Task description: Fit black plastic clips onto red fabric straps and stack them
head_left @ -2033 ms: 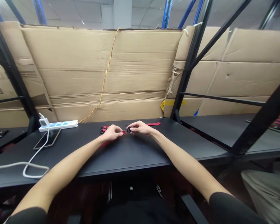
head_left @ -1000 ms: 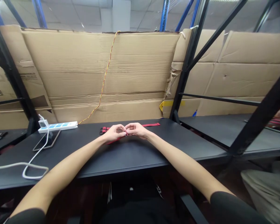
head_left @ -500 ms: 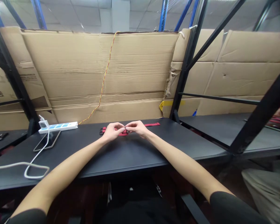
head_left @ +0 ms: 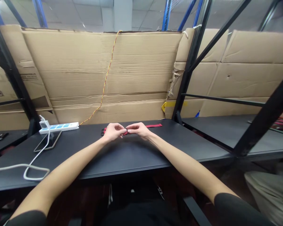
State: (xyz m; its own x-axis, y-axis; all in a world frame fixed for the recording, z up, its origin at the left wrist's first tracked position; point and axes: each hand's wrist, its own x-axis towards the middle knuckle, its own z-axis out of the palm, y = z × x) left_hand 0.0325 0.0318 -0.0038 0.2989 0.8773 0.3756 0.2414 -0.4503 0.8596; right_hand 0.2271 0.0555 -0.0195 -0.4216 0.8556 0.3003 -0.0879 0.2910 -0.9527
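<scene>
A red webbing strap (head_left: pixel 155 125) lies across the black tabletop beneath both hands. Its flat tail sticks out to the right, and a dark buckle (head_left: pixel 102 131) shows at its left end. My left hand (head_left: pixel 113 131) is closed in a pinch on the middle of the strap. Facing it, my right hand (head_left: pixel 141 130) pinches at the same spot, fingertips nearly meeting the left ones. Between the fingertips a small dark piece on the strap shows; its kind is too small to tell. The fingers cover much of the strap's middle.
To the left are a white power strip (head_left: pixel 63 127) with a plugged-in charger, a white cable (head_left: pixel 36 157) and a phone-like device (head_left: pixel 48 141). A cardboard wall (head_left: pixel 139 69) closes the back, with a twisted yellow-red wire (head_left: pixel 105 80). Black rack posts (head_left: pixel 185 75) flank the table (head_left: pixel 136 157).
The fingers have shifted slightly on the strap, and less of its red middle shows below the hands. Both hands stay pinched at nearly the same place.
</scene>
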